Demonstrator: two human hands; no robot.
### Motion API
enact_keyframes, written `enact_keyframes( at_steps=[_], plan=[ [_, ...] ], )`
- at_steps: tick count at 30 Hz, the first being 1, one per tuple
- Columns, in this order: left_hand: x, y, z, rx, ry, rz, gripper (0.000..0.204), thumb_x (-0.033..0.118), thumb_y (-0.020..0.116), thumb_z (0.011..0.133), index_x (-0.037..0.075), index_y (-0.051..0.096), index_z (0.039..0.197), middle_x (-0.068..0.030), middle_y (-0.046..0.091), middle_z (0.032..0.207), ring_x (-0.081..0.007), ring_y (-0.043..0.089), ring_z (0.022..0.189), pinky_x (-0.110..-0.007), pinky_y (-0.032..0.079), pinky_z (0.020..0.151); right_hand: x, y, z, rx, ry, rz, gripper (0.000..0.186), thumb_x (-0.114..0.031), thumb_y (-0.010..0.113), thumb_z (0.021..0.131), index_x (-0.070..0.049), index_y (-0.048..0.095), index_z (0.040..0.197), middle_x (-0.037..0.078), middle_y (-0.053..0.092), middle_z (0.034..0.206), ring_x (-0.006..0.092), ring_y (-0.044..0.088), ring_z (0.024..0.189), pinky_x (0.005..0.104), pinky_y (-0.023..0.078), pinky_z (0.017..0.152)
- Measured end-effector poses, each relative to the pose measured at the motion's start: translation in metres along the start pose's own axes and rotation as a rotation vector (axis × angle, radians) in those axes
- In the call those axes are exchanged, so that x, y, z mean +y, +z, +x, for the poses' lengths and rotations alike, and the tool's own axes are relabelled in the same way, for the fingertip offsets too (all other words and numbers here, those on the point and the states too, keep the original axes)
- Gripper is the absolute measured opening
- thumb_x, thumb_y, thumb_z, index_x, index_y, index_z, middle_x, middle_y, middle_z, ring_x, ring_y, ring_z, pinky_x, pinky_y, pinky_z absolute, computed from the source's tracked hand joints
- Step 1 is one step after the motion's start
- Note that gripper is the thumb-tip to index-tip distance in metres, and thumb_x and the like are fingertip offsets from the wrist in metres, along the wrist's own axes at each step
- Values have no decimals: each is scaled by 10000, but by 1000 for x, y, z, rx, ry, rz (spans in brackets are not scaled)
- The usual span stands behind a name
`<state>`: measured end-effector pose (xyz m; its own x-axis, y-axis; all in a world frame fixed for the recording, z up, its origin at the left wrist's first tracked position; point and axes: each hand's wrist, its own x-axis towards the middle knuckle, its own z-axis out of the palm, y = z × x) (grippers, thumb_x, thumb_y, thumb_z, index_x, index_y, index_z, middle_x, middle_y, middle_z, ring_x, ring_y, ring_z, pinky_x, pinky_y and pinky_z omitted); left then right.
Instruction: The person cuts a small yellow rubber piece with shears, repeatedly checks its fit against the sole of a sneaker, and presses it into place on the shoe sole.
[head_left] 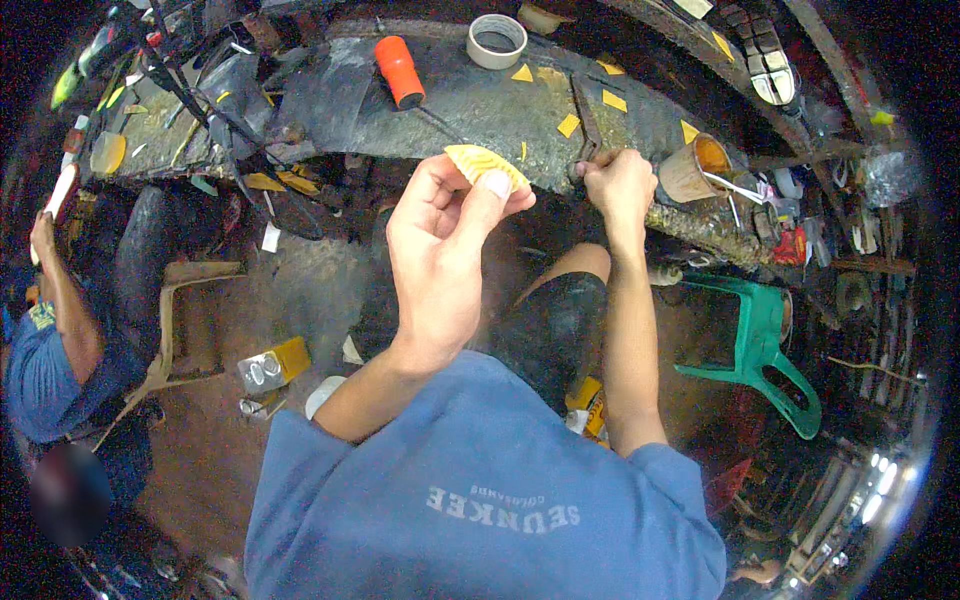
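My left hand (440,235) is raised over the bench's near edge, pinching a yellow piece (485,166) between thumb and fingers. That piece is thin and roughly fan-shaped, with dark wavy ridges across its face. On the bench edge further right, my right hand (622,190) is closed in a fist. A narrow dark metal strip (588,122) runs along the bench top down to this fist; what the fingers enclose is hidden. Several small yellow scraps (614,101) lie around the strip.
An orange-handled tool (398,72) and a tape roll (497,42) lie toward the bench's far side. Right of my fist stands a stained cup (690,168) with a white stick. A green plastic chair (745,330) is at the right. Another person (60,350) sits at the left.
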<state>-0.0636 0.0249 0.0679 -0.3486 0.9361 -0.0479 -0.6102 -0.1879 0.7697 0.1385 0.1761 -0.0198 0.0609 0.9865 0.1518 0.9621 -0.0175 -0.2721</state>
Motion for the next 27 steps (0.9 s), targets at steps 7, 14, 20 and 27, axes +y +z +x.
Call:
enact_keyframes(
  at_steps=[7,14,20,27],
  plan=[
    [7,-3,0,-20,-82,-92,118,71,627,1021,-15,621,1101,-104,704,1012,-172,703,914,-341,589,883,46,-40,-15,-344,364,1246,350,-201,766,901,39,687,1142,51,698,934,166,643,800,265,521,716],
    [-12,3,11,-44,-58,-58,127,68,652,1009,-13,612,1099,-109,705,1008,-162,701,905,-325,591,869,30,-53,-130,-637,-41,2207,516,-324,826,875,-29,517,1164,17,541,776,143,580,680,235,513,579],
    [-22,16,12,-24,-29,-3,143,66,659,1006,-26,602,1100,-128,703,1023,-189,717,924,-347,609,883,8,-91,-141,-190,-312,751,760,-639,866,699,-2,587,1006,105,618,884,271,648,770,393,525,685],
    [-21,19,5,-66,-78,-13,153,52,659,1003,-25,593,1119,-134,708,1060,-193,717,960,-331,596,886,-3,-99,-120,-97,-409,421,903,-733,849,618,23,567,1024,149,548,880,324,582,781,395,483,707]
  ],
)
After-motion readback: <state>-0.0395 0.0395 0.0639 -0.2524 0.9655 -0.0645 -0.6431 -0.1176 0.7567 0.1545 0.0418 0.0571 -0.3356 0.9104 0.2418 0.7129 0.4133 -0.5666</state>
